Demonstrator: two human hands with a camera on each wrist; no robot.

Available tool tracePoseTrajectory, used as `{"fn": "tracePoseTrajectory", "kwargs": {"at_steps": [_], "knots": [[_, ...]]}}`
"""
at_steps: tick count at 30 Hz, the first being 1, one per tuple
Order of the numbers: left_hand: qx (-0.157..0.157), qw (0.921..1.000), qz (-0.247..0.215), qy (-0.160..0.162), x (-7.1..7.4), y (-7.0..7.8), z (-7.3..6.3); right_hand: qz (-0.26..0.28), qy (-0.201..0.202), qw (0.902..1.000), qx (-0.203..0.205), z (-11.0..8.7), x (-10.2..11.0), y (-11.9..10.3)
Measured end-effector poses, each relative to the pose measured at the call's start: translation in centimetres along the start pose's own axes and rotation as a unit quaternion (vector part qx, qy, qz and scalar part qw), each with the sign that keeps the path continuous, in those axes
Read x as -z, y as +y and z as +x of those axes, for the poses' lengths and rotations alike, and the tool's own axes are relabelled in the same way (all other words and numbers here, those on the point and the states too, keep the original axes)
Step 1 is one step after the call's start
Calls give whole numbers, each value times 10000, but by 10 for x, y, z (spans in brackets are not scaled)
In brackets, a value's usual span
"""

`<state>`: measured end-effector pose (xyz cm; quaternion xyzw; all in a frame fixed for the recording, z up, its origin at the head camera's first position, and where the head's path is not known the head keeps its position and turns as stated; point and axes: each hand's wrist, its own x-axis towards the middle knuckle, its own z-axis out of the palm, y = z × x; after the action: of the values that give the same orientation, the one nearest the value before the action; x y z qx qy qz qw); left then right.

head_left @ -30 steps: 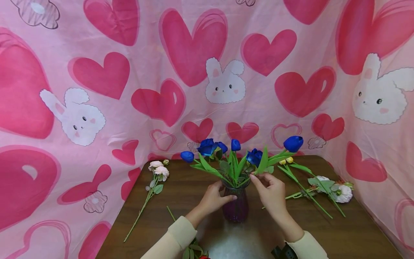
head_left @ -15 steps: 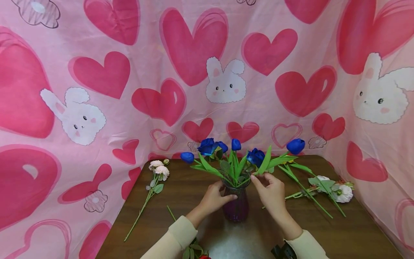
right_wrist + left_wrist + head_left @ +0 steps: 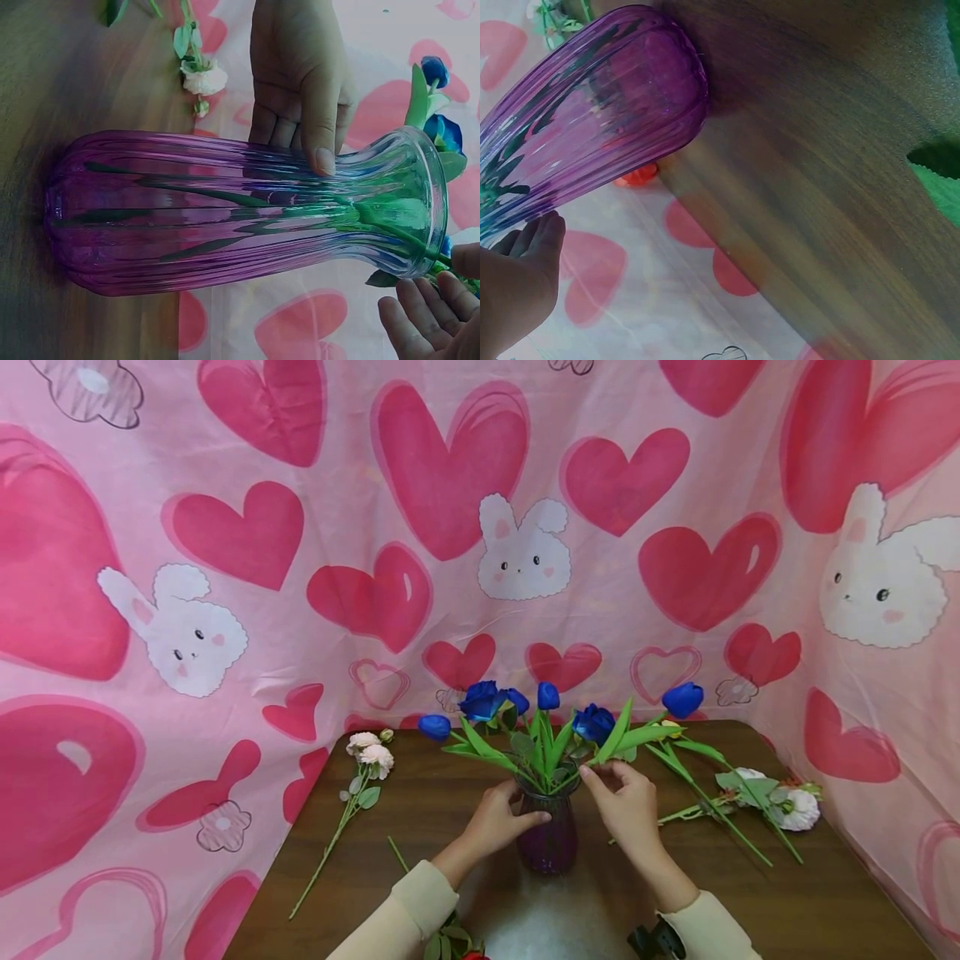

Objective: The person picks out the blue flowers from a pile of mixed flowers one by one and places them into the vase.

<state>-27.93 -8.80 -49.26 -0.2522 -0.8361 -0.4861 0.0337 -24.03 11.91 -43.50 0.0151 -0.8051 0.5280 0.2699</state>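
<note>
A ribbed glass vase (image 3: 547, 847), purple below and clearer towards its flared rim, stands upright on the table. My left hand (image 3: 489, 825) holds it just below the rim, thumb across the near side; the right wrist view shows this thumb on the glass (image 3: 180, 217). Blue roses (image 3: 480, 700) and blue tulips (image 3: 547, 696) fan out of the mouth, their stem ends visible inside. At the right of the rim my right hand (image 3: 630, 806) pinches the stem of a blue tulip (image 3: 682, 700) that leans out to the right. Its other fingers are loosely bent.
Pale pink flowers (image 3: 371, 756) lie at the table's left. Yellow tulips with long green stems (image 3: 720, 806) and a white flower (image 3: 798, 810) lie at the right. A red flower (image 3: 474, 956) is partly cut off at the front edge. Patterned pink cloth (image 3: 615, 635) surrounds the table.
The right-hand tulip's bloom has swung slightly right and down, then a touch back left, and its leaves have turned. The left hand and vase look unchanged.
</note>
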Motion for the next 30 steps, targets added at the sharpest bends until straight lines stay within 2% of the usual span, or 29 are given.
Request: {"fn": "tracePoseTrajectory", "kwargs": {"at_steps": [10,17,22,26,30], "knots": [[-3,10000,61,39,1,-1,0,-77,-112,9999,-71,-1,-1,5],[37,9998,139,-162,7,0,1,-200,-586,9980,-90,2,12,6],[162,9979,580,-223,24,1,1,-597,-1049,9927,14,10,34,4],[121,9967,775,-231,43,-1,1,-979,-1363,9854,284,20,53,4],[239,9956,894,-160,65,-3,1,-1341,-1439,9789,552,35,71,8]]}}
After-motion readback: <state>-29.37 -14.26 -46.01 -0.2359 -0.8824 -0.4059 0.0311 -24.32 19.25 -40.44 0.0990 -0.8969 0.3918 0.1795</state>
